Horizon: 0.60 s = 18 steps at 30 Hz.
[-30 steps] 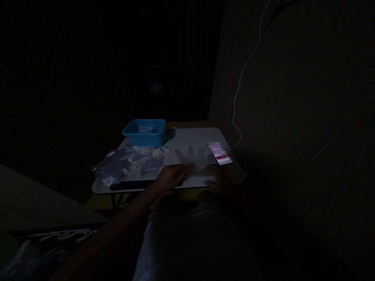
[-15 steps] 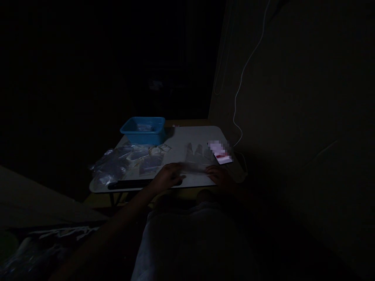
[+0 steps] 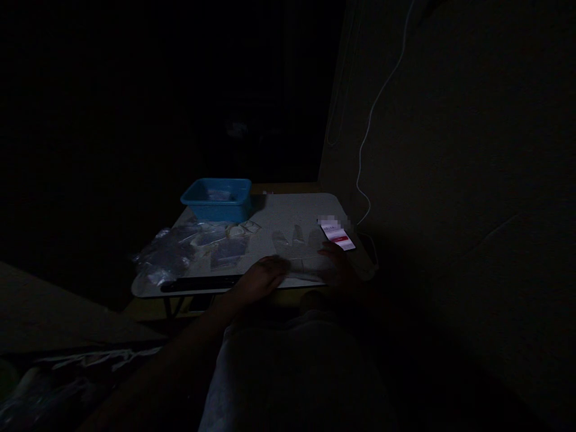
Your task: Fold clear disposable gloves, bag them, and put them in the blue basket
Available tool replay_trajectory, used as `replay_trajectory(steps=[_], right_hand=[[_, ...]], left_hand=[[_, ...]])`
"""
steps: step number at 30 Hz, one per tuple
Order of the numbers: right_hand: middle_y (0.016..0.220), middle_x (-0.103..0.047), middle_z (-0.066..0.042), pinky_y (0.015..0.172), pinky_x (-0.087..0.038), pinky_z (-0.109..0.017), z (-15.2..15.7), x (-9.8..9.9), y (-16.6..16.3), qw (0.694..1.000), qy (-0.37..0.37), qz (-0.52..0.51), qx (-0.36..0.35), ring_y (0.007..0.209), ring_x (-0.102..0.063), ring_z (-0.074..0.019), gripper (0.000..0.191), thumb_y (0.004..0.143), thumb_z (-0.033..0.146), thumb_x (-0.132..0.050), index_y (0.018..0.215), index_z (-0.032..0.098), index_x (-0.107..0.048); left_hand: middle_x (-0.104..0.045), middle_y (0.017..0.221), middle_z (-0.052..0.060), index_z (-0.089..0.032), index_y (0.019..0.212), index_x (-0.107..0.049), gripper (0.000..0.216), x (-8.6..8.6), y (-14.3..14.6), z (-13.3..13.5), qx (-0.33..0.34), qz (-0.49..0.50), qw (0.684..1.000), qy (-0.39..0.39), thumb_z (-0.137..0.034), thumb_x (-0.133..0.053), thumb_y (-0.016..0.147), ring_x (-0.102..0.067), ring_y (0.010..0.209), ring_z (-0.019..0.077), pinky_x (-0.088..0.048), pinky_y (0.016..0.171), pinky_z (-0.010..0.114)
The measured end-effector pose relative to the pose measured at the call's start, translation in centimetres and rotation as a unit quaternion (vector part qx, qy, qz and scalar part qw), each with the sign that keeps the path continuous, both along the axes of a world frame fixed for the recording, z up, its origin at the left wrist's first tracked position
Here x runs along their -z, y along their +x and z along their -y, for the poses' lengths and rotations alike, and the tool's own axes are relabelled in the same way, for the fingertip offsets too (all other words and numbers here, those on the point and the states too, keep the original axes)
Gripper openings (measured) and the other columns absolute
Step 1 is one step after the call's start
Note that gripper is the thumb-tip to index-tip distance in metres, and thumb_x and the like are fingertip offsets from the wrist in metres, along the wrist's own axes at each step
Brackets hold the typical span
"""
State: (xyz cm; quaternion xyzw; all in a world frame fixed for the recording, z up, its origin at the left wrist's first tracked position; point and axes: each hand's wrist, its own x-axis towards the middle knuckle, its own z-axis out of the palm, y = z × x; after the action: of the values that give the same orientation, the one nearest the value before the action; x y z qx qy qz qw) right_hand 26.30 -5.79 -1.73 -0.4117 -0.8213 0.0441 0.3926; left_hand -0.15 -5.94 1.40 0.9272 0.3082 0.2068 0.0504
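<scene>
The room is very dark. A clear plastic glove point(image 3: 294, 249) lies flat on the small white table point(image 3: 288, 210), fingers pointing away from me. My left hand point(image 3: 261, 276) rests curled on the glove's cuff near the table's front edge. My right hand point(image 3: 335, 264) is at the glove's right side, its fingertips reaching up to the lit phone point(image 3: 338, 235). In this light I cannot make out whether either hand grips the glove or only presses on it.
A blue plastic tub point(image 3: 216, 198) stands at the table's back left. Crumpled clear plastic bags point(image 3: 189, 249) cover the left side. A dark strip point(image 3: 200, 283) lies along the front edge. A white cable point(image 3: 371, 120) hangs down the wall at right.
My right hand has moved forward from the glove's cuff to the phone's lower edge. My left hand stays on the cuff. The view has drifted a little.
</scene>
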Motion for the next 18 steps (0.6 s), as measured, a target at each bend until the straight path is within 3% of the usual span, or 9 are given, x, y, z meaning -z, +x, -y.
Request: replay_trajectory(steps=[5,8,14,18], right_hand=[[0.144,-0.017,-0.012,0.102,-0.031,-0.049,-0.3,-0.3,-0.9,0.998,-0.049,-0.045,0.019,0.132,-0.019,-0.0294,0.079,0.067,0.043,-0.065,0.133,0.024,-0.025],[0.146,-0.008,-0.012,0.101,-0.033,-0.05,-0.5,-0.2,-1.1,0.995,-0.072,-0.066,0.024,0.134,-0.012,-0.0296,0.086,0.068,0.043,-0.064,0.136,0.026,-0.013],[0.144,-0.014,-0.015,0.1,-0.03,-0.057,-0.8,0.8,-1.0,0.995,-0.067,-0.064,0.037,0.132,-0.014,-0.0362,0.072,0.063,0.044,-0.068,0.123,0.021,-0.035],[0.144,-0.013,-0.013,0.093,-0.039,-0.056,-0.8,1.5,-1.4,0.99,-0.094,-0.101,0.04,0.132,-0.014,-0.0365,0.079,0.057,0.042,-0.072,0.124,0.024,-0.034]], left_hand=[[-0.062,0.111,0.009,-0.015,0.105,-0.057,0.026,0.0,-0.4,0.2,-0.002,-0.006,1.0,-0.005,-0.022,-0.041,0.086,-0.054,0.105,0.0176,-0.042,0.093,0.036],[-0.063,0.11,0.009,-0.015,0.103,-0.058,0.026,0.1,-0.5,0.3,-0.007,-0.011,1.0,-0.001,-0.023,-0.04,0.087,-0.055,0.105,0.0178,-0.041,0.094,0.037],[-0.064,0.107,0.008,-0.015,0.106,-0.057,0.028,0.5,-0.4,0.4,-0.012,-0.002,1.0,0.007,-0.025,-0.037,0.088,-0.057,0.101,0.017,-0.042,0.093,0.037],[-0.063,0.108,0.008,-0.015,0.107,-0.056,0.028,0.5,-0.3,0.4,-0.014,0.005,1.0,0.001,-0.024,-0.038,0.088,-0.056,0.1,0.0171,-0.043,0.092,0.036]])
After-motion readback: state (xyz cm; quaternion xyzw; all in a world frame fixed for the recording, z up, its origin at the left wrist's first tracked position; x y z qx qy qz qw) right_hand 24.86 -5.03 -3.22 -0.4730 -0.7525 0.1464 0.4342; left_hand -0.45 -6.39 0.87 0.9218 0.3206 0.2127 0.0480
